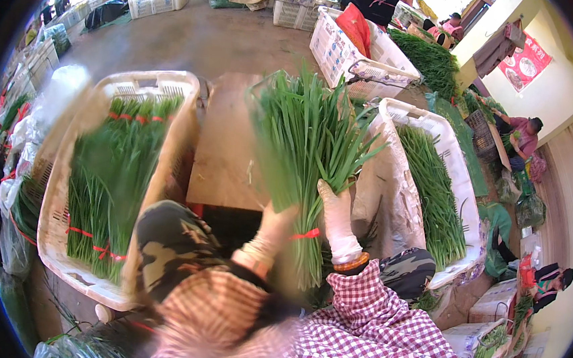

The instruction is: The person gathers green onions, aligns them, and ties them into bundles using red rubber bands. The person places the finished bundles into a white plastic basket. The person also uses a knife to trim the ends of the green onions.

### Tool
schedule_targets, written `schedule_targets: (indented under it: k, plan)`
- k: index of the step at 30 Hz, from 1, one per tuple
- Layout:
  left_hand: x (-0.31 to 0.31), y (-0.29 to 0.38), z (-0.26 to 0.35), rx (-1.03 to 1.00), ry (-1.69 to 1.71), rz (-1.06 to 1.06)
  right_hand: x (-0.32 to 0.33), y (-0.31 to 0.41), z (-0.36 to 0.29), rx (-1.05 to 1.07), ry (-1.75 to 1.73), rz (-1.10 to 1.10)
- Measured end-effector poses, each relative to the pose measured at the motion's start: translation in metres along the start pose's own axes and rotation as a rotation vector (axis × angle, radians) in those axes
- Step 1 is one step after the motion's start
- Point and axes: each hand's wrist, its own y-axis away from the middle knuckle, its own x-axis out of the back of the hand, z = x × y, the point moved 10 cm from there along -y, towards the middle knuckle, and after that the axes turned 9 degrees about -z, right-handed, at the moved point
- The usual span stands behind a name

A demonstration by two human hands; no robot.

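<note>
Before me, a thick bunch of garlic chives (309,145) stands nearly upright, leafy tops away from me. Red tape (305,234) binds it near its lower, pale end. On its left side is my left hand (278,221), gripping the stems; a blur covers part of it. My right hand (336,205), in a thin light glove, clasps the bunch from the right just above the tape, its thumb showing and the other fingers hidden. Behind and left of the bunch lies a brown board (228,154) with a few plant scraps on it.
To the left, a white plastic crate (187,88) holds taped chive bunches (114,180). A second crate (459,192) of loose chives (429,190) stands at right. Further off are a crate with red cloth (322,45), a heap of greens (424,61) and seated people (524,134).
</note>
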Motion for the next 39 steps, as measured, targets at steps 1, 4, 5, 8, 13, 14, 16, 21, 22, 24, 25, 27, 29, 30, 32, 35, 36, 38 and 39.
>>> schedule_targets:
  k: [1,4,5,8,13,14,16,21,22,24,25,27,29,30,32,35,36,38,39]
  plan:
    - [0.001,-0.001,0.001,-0.012,-0.025,0.007,0.001,-0.003,-0.007,0.033,0.078,0.0]
    - [0.007,-0.001,0.003,-0.056,-0.03,0.1,0.015,-0.007,-0.05,0.197,0.421,0.144]
    - [0.007,-0.001,0.003,-0.068,-0.023,0.113,0.023,-0.005,-0.066,0.22,0.467,0.215]
    - [0.008,-0.001,0.001,-0.084,-0.063,0.159,0.001,0.006,-0.133,0.581,0.802,0.196]
    - [0.003,-0.002,-0.002,-0.119,-0.213,0.159,-0.049,-0.015,-0.138,0.467,0.985,-0.054]
    - [0.003,-0.001,-0.003,-0.126,-0.228,0.164,-0.054,-0.018,-0.143,0.501,1.074,-0.02]
    - [0.002,0.0,-0.009,-0.094,-0.239,0.166,-0.06,-0.024,-0.145,0.497,1.045,-0.044]
    - [-0.006,0.003,-0.004,-0.16,-0.314,0.145,-0.07,-0.045,-0.136,0.443,1.121,-0.129]
    - [-0.006,0.003,-0.004,-0.156,-0.325,0.145,-0.065,-0.053,-0.131,0.399,1.041,-0.101]
    - [-0.007,0.004,-0.003,-0.149,-0.315,0.139,-0.055,-0.067,-0.116,0.301,0.797,-0.109]
    - [-0.007,0.005,-0.005,-0.113,-0.321,0.137,-0.049,-0.072,-0.107,0.251,0.707,-0.108]
    - [-0.008,0.003,-0.005,-0.095,-0.276,0.107,-0.045,-0.077,-0.102,0.271,0.473,-0.135]
    - [-0.007,0.003,-0.006,-0.078,-0.26,0.101,-0.036,-0.08,-0.108,0.279,0.25,-0.12]
    - [-0.008,0.003,-0.009,-0.06,-0.259,0.086,-0.021,-0.086,-0.114,0.241,0.07,-0.051]
    - [-0.01,0.004,-0.011,-0.048,-0.243,0.066,-0.006,-0.095,-0.149,0.291,-0.186,-0.082]
    - [-0.01,0.006,-0.016,-0.023,-0.235,0.07,-0.021,-0.073,-0.196,0.265,-0.216,-0.525]
    - [-0.009,0.006,-0.016,-0.025,-0.237,0.085,-0.035,-0.052,-0.203,0.298,-0.056,-0.74]
    - [-0.007,0.006,-0.016,-0.033,-0.231,0.11,-0.02,-0.034,-0.165,-0.024,0.405,-0.686]
    - [-0.008,0.005,-0.014,-0.06,-0.215,0.106,-0.005,-0.028,-0.146,-0.114,0.636,-0.55]
